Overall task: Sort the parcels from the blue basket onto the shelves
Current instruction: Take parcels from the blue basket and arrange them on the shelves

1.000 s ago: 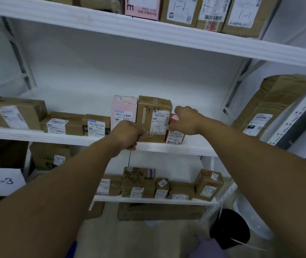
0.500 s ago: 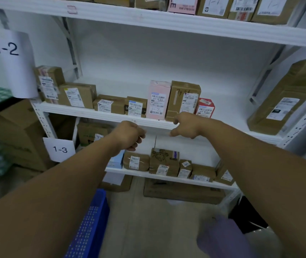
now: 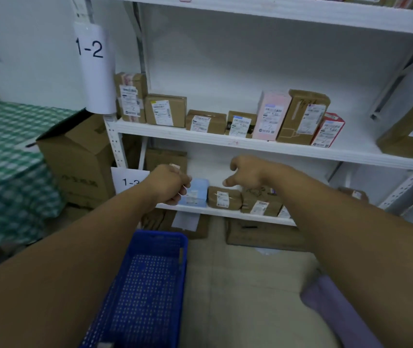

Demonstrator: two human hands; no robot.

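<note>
Now my left hand is curled up and my right hand is loose, both holding nothing, so I should bend down slowly and reach into the blue basket on the floor under my arms.

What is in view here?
white metal shelf rack: one, white, ahead
brown cardboard parcels: five, brown, middle shelf
pink cardboard box: one, pink, middle shelf
red-and-white box: one, red-and-white, middle shelf
large brown parcel: one, brown, far right
light blue parcel: one, blue, lower shelf
lower brown parcels: several, brown, lower shelf
white paper signs: two, white, left post
blue plastic basket: one, blue, floor
large cardboard carton: one, brown, floor left
green checked cloth: one, green, left
left hand: one, curled, empty
right hand: one, relaxed, empty
</note>
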